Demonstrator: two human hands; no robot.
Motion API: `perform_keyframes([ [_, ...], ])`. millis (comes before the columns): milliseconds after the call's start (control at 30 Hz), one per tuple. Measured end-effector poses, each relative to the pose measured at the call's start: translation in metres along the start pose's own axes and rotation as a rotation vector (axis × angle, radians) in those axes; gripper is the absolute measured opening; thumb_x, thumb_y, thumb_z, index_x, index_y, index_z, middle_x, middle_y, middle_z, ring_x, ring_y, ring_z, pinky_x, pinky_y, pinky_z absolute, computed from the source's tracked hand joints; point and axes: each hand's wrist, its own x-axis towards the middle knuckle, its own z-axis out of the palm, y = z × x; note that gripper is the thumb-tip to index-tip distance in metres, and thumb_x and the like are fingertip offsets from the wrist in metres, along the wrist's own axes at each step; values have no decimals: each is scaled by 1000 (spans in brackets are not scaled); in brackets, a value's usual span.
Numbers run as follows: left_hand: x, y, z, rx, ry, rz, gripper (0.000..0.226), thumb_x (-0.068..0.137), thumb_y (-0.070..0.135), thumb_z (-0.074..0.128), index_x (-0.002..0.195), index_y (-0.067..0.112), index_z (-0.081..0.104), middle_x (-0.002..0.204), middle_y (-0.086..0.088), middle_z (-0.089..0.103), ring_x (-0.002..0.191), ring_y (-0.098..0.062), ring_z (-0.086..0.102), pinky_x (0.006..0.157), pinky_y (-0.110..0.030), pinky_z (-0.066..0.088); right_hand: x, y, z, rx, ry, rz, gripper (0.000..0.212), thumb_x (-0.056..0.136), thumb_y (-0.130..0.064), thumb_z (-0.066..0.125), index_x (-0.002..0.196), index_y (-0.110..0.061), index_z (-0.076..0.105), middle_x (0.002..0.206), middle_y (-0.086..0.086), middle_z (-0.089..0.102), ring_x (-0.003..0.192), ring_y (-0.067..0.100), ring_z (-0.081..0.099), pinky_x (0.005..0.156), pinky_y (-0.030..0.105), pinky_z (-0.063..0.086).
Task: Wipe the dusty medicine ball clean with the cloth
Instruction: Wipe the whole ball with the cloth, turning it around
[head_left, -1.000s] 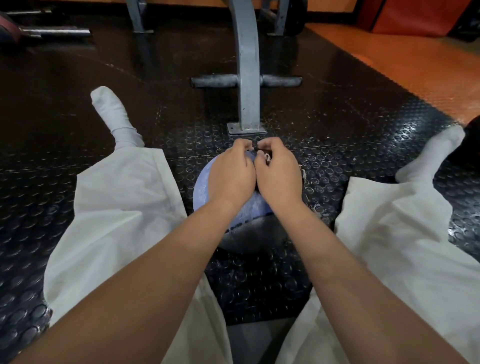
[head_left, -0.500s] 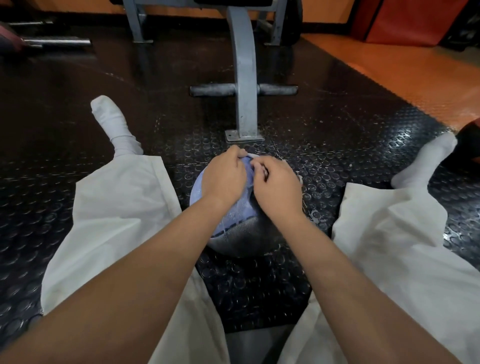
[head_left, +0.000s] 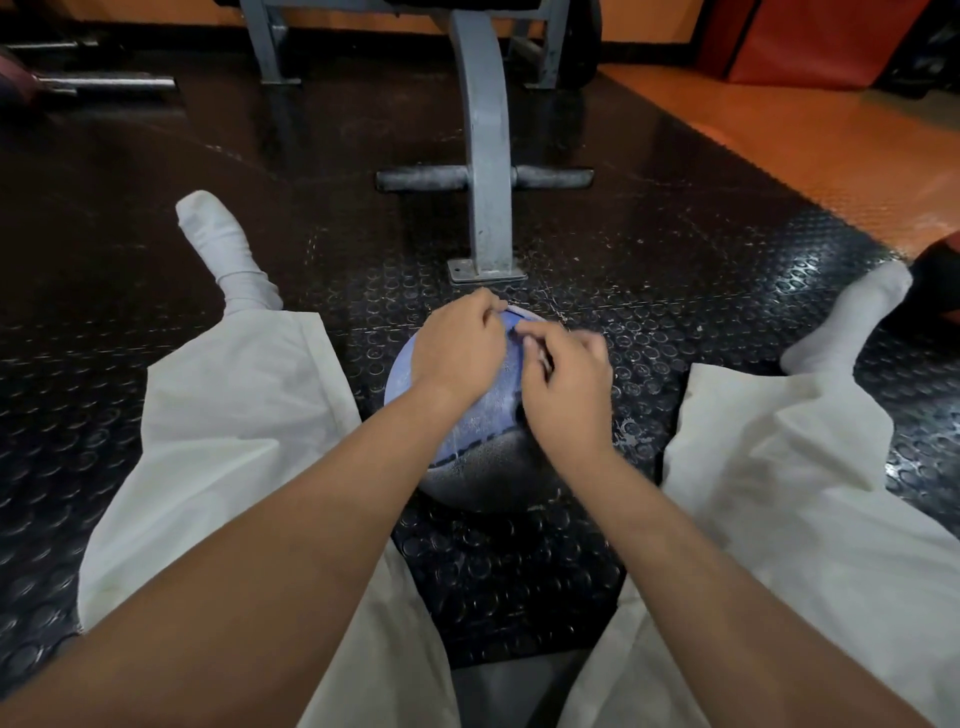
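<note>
Forearms reach up from the bottom of the frame, over white trousers (head_left: 234, 415) whose legs are spread to either side. Between the legs a black studded rubber mat (head_left: 519, 571) covers the floor, and the medicine ball (head_left: 488, 473) rests on it at mid-frame. The ball's near lower part is dark grey and filmed with pale dust. Above a dashed stitched line it is lavender-blue and speckled white; I cannot tell whether that blue is the ball's own skin or a cloth lying over it.

Both hands sit on top of the ball, close together. The left hand (head_left: 457, 353) lies over the upper left with its fingers curled, the fingertips pinching a thin blue edge (head_left: 524, 314) at the far top. The right hand (head_left: 569, 389) is just beside it. Its thumb and forefinger close on the same edge and its other fingers are curled in; what lies inside them is too small to make out.

Further up, a white sock (head_left: 223, 249) shows at centre left and another (head_left: 852, 322) at the right edge. Just beyond the ball stands a grey metal post (head_left: 485, 156) on a bolted base plate (head_left: 485, 273), with a crossbar (head_left: 426, 178) through it. A steel bar (head_left: 104, 83) lies at upper left. Orange floor (head_left: 831, 145) borders the mat at upper right, with a red pad (head_left: 805, 41) behind it.
</note>
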Motion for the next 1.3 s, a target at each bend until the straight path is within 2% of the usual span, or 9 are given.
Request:
perform_keyframes([
  [133, -4, 2, 6, 52, 34, 56, 28, 98, 16, 39, 107, 14, 64, 106, -4, 68, 95, -23, 58, 77, -38, 44, 39, -9, -1, -56, -133, 121, 19, 95, -19, 50, 103, -25, 67, 84, -2, 62, 107, 21, 45, 94, 46, 41],
  [267, 3, 5, 9, 46, 18, 20, 31, 98, 16, 36, 111, 19, 64, 115, 3, 67, 102, -19, 58, 82, -37, 47, 16, -1, -6, -2, -50, 92, 20, 93, -18, 54, 106, -24, 68, 73, -16, 44, 98, 20, 48, 91, 48, 43],
  [333, 7, 7, 10, 43, -11, 8, 32, 98, 16, 35, 112, 20, 64, 119, 4, 66, 102, -20, 59, 83, -38, 48, -5, 5, -9, 21, 34, 26, 20, 91, -16, 58, 107, -21, 70, 78, -20, 52, 90, 16, 46, 86, 49, 45],
  [500, 10, 11, 14, 78, -41, 24, 33, 99, 16, 34, 114, 20, 63, 123, 4, 65, 103, -20, 58, 82, -37, 47, -12, 14, -15, 93, 69, 26, 19, 89, -12, 62, 104, -19, 72, 80, -27, 55, 88, 11, 42, 78, 21, 38],
  [600, 7, 16, 18, 105, -16, 39, 33, 98, 15, 36, 116, 18, 63, 122, 0, 66, 107, -23, 57, 84, -37, 46, 23, 14, -13, 116, -11, 142, 15, 90, -14, 60, 95, -25, 69, 79, -11, 61, 93, 20, 53, 77, 29, 45],
  [700, 5, 21, 22, 145, 21, 51, 32, 97, 15, 37, 115, 16, 63, 116, -3, 66, 104, -23, 57, 79, -35, 44, 46, 17, -10, 93, -46, 209, 17, 90, -14, 59, 85, -31, 61, 82, -14, 60, 102, 24, 58, 84, 37, 49],
  [933, 18, 25, 22, 156, -41, 34, 34, 99, 15, 34, 117, 17, 62, 119, -4, 66, 108, -26, 56, 81, -35, 40, -6, 19, -26, 195, 44, 151, 30, 85, -8, 64, 75, -35, 54, 78, -23, 60, 90, 3, 57, 91, 34, 46],
  [1067, 14, 24, 21, 154, -52, 62, 34, 100, 15, 33, 118, 16, 62, 122, -3, 65, 110, -24, 56, 82, -33, 39, 6, 18, -35, 304, -48, 193, 30, 84, -5, 67, 74, -30, 55, 80, -14, 63, 80, -1, 58, 72, 12, 45],
  [1300, 10, 24, 20, 143, 6, 44, 33, 97, 13, 36, 115, 16, 63, 118, -2, 66, 106, -23, 56, 82, -34, 40, 52, 13, -23, 138, -112, 251, 27, 86, -12, 66, 72, -30, 52, 74, -12, 58, 68, 3, 54, 57, 13, 39],
])
